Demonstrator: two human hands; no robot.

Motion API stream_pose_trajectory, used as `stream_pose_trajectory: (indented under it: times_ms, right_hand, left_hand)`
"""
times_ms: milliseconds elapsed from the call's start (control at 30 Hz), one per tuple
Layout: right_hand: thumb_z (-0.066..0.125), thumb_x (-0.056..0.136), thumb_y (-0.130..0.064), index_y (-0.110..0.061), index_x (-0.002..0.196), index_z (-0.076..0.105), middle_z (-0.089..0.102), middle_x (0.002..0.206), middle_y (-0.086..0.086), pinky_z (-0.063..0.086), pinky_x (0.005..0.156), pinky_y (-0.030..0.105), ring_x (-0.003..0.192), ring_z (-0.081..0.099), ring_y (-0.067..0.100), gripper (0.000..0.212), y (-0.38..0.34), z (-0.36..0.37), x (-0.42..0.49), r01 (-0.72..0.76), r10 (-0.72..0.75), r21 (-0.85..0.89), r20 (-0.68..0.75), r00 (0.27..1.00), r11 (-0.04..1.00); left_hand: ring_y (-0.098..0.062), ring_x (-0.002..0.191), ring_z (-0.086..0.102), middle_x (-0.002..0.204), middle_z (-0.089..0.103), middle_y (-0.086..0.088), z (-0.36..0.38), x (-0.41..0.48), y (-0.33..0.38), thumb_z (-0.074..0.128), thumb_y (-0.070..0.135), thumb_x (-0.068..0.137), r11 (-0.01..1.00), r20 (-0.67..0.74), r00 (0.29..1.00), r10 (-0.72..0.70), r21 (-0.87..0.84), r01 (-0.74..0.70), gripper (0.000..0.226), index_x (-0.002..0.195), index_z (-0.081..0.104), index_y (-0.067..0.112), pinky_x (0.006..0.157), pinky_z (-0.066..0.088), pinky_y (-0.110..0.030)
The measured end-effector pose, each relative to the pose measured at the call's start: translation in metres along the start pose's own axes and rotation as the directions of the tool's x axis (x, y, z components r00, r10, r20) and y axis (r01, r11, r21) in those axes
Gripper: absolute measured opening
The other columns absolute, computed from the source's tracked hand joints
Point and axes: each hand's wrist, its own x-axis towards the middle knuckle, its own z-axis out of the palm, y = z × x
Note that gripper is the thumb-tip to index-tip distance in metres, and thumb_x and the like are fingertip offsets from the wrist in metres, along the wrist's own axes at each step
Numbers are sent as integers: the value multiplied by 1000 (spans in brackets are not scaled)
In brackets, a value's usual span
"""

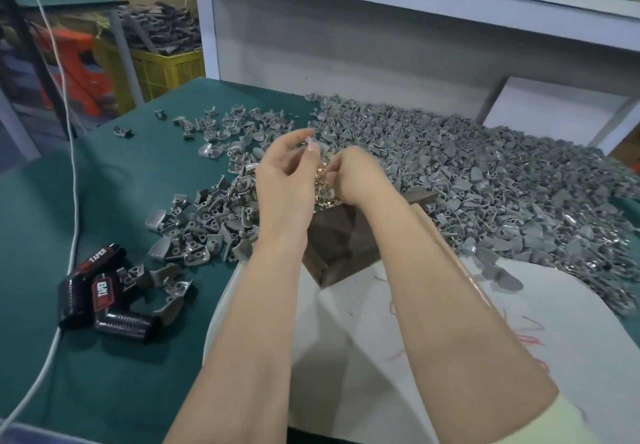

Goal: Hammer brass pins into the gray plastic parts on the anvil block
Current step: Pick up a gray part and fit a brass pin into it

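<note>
My left hand is raised over the table and pinches a small gray plastic part between thumb and fingertips. My right hand is curled just to its right, fingertips down in a small heap of brass pins; whether it holds a pin I cannot tell. Below both wrists stands the dark brown anvil block. A huge pile of gray plastic parts covers the table's right side. A smaller scatter of gray parts lies to the left.
The green table mat carries two black tape dispensers at front left and a white cable. A white cloth lies under my forearms. A white shelf wall stands behind; a yellow crate sits far left.
</note>
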Motion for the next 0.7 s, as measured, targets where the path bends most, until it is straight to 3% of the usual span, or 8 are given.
stream_pose_trajectory:
  times_ms: [100, 200, 300, 367, 433, 500, 600, 700]
  right_hand:
    - [61, 91, -17, -18, 85, 62, 67, 83, 3, 49, 72, 29, 74, 62, 17, 6, 25, -22, -30, 25, 3, 252, -112, 994, 967]
    - [60, 90, -9, -11, 88, 65, 65, 74, 3, 51, 65, 25, 65, 61, 12, 6, 48, -31, -55, 35, 58, 527, -159, 986, 849]
    - [56, 90, 1, -2, 93, 63, 65, 71, 4, 50, 55, 13, 55, 63, 3, 8, 64, -30, -77, 34, 111, 714, -155, 982, 699]
    - [55, 89, 5, 1, 92, 63, 65, 70, 6, 50, 54, 12, 53, 63, 2, 10, 69, -24, -82, 23, 134, 774, -138, 981, 632]
    - [55, 90, 4, 4, 97, 64, 66, 72, 6, 53, 61, 17, 60, 65, 7, 12, 71, -14, -82, 37, 158, 754, -185, 970, 656]
    - [57, 90, -4, -3, 95, 67, 68, 81, 4, 53, 77, 26, 77, 66, 15, 11, 70, -5, -80, 60, 125, 559, -286, 950, 827]
    - [55, 92, -14, -14, 96, 66, 69, 94, 1, 42, 84, 24, 91, 61, 17, 12, 72, 2, -82, 35, 87, 319, -360, 929, 947]
    - [54, 93, -16, -17, 94, 64, 63, 85, -4, 38, 74, 22, 84, 57, 16, 11, 74, 1, -82, 10, 96, 297, -341, 935, 955]
  left_hand:
    - [-8, 88, 68, 90, 71, 4, 6, -4, -4, 59, 7, 91, 988, 182, 983, -22, 152, -6, 24, 91, 63, 30, 86, 54, -28]
    - [-18, 95, 68, 94, 71, -3, 13, -10, -10, 62, 7, 89, 951, 279, 958, -59, 307, -31, 22, 86, 61, 29, 94, 52, -41]
    - [-15, 91, 65, 87, 67, 5, 16, -13, -16, 66, 15, 87, 849, 321, 946, -43, 510, -135, 13, 82, 60, 25, 92, 50, -34]
    - [-16, 92, 62, 86, 63, 8, 16, -16, -18, 68, 23, 86, 693, 348, 936, -57, 688, -214, 6, 84, 62, 24, 84, 46, -28]
    - [-22, 101, 57, 97, 63, 6, 14, -18, -17, 68, 34, 85, 476, 337, 936, -99, 842, -252, 7, 85, 64, 28, 88, 41, -34]
    - [-26, 110, 52, 108, 61, 4, 13, -18, -14, 66, 39, 85, 350, 305, 941, -143, 905, -240, 9, 84, 62, 31, 94, 35, -41]
    - [-28, 110, 52, 112, 58, -1, 14, -19, -13, 60, 33, 90, 385, 291, 939, -183, 900, -204, 8, 87, 56, 27, 97, 38, -42]
    - [-31, 104, 54, 110, 58, -7, 17, -21, -17, 53, 26, 94, 449, 300, 936, -182, 873, -193, 7, 94, 53, 19, 95, 43, -43]
